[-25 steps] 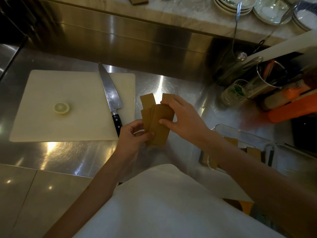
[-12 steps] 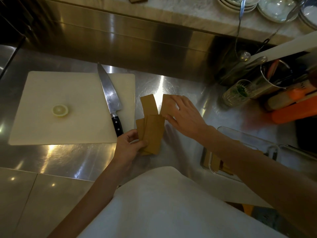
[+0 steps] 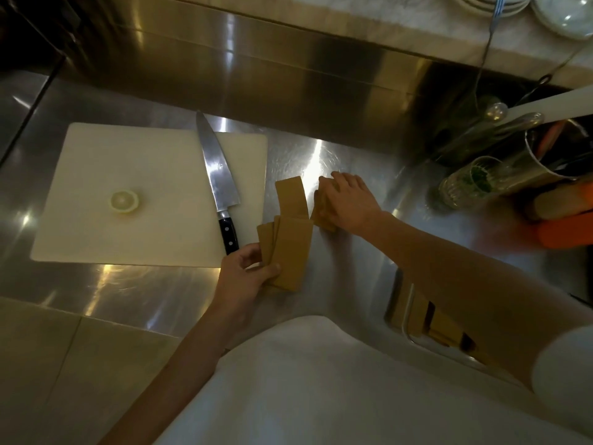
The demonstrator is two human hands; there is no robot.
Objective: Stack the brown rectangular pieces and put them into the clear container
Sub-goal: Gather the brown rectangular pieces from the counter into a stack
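Observation:
My left hand [image 3: 245, 274] pinches a fanned stack of brown rectangular pieces [image 3: 290, 252] just above the steel counter. A single brown piece [image 3: 291, 196] lies flat on the counter right behind the stack. My right hand [image 3: 348, 200] presses down on another brown piece [image 3: 321, 213] to the right of it, fingers curled over its far end. The clear container [image 3: 404, 316] sits at the lower right, partly hidden by my right forearm, with several brown pieces [image 3: 442, 330] inside.
A white cutting board [image 3: 128, 175] lies to the left with a lemon slice [image 3: 124, 201] and a chef's knife [image 3: 218, 181] on it. Utensil holders, a glass [image 3: 465, 183] and orange items crowd the right. Plates sit on the back ledge.
My right hand has let go of the stack and moved right and away onto a loose piece on the counter. My left hand has lowered the stack slightly.

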